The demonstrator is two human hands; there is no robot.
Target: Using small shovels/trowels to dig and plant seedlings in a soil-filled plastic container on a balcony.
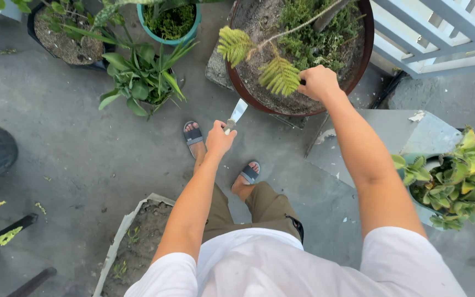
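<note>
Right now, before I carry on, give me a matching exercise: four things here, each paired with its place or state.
1. left hand
2. right hand
3. small teal round pot
4. green succulent plant

a. far right edge
b. grips a metal-bladed tool
c. holds a feathery frond over the large brown round pot
d. top, beside leafy plants

Pairs: 1-b, 2-c, 3-d, 4-a

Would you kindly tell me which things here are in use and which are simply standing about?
In use: left hand holding knife; right hand gripping feathery plant in brown pot.
Standing about: teal pot, leafy plant, succulent.
</note>
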